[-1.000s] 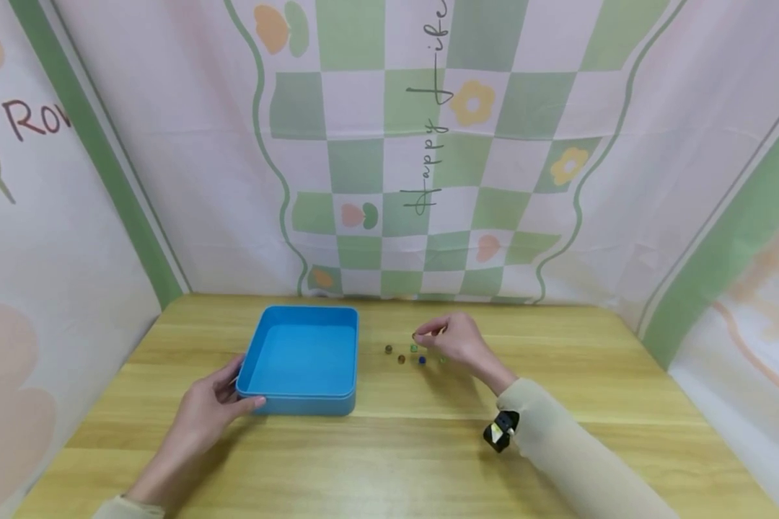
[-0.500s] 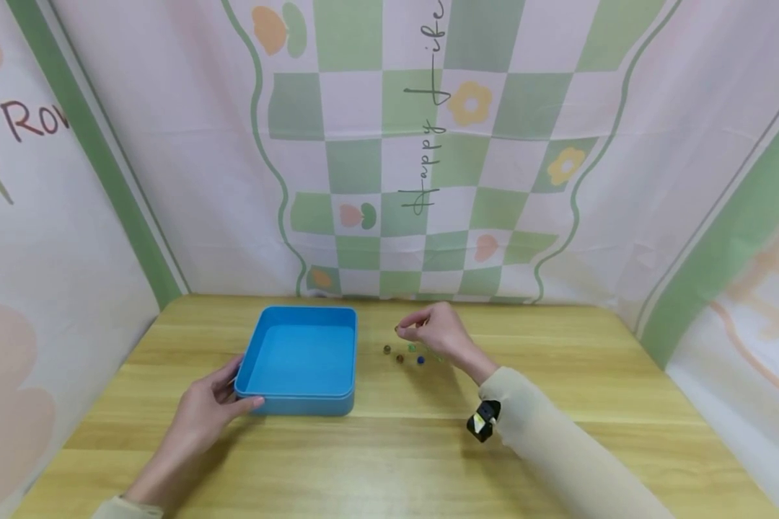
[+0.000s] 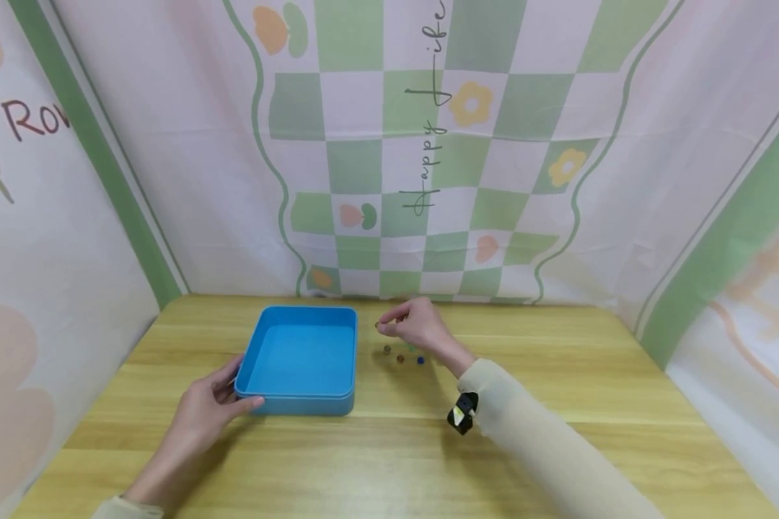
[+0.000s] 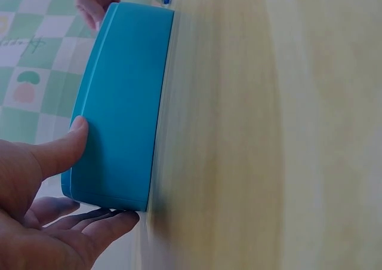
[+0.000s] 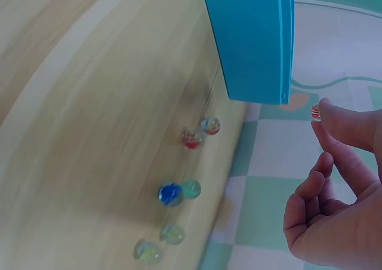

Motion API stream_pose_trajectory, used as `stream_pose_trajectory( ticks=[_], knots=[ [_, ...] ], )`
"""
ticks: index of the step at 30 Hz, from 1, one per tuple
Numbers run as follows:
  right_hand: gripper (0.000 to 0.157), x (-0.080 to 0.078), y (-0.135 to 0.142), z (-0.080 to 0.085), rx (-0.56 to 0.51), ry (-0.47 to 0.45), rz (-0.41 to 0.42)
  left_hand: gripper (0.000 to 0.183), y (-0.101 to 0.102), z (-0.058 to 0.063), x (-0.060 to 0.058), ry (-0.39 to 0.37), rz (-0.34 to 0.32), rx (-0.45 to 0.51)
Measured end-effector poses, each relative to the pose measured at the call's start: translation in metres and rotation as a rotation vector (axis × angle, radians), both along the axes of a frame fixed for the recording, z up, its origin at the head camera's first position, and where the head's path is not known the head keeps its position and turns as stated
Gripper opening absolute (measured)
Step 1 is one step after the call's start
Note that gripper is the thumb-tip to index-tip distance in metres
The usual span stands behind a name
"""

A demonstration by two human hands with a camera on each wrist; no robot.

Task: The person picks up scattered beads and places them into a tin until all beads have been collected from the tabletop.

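Note:
A shallow square blue box (image 3: 298, 405) stands open-topped on the table, nothing visible inside. My left hand (image 3: 201, 414) grips its near left corner, thumb on the front wall and fingers round the side. Just right of the box, above the table, my right hand (image 3: 422, 323) pinches a small red-striped glass marble (image 5: 316, 112) between thumb and forefinger; its other fingers are curled. Several marbles lie below that hand: a dark blue marble (image 5: 170, 194), a green marble (image 5: 190, 189), a reddish marble (image 5: 191, 138) and a pale yellow-green marble (image 5: 172, 234) among them.
The wooden table (image 3: 389, 461) runs back to a white cloth (image 3: 350, 158) with green checks and flowers. Similar cloth hangs at both sides. A small black device (image 3: 462, 413) sits at the right wrist.
My right hand has moved left and slightly away with the pinched marble, nearing the box's right edge. The left hand and the box have stayed in place.

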State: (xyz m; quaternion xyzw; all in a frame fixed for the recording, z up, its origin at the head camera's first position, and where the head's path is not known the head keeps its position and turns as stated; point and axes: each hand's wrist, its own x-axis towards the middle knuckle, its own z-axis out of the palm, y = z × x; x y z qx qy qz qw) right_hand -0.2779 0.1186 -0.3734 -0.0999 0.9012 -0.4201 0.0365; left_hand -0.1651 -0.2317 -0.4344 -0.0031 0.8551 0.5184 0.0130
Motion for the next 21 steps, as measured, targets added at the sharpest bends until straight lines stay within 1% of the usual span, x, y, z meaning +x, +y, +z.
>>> stream_pose_trajectory(
  ticks=[6,11,15,21],
  knots=[
    [0.009,0.0,-0.012,0.004,0.008,0.032,0.031,0.088,0.0,0.0,-0.001,0.003,0.006,-0.009],
    [0.007,-0.004,-0.022,0.002,-0.003,0.052,0.051,0.088,-0.001,0.0,0.0,-0.002,0.017,-0.014],
    [0.007,-0.004,-0.029,0.003,-0.007,0.043,0.059,0.088,-0.001,0.001,0.0,-0.013,0.019,-0.016],
    [0.008,-0.005,-0.041,0.004,0.012,0.027,0.083,0.088,-0.001,0.0,0.001,-0.007,0.014,-0.011]
  ],
)
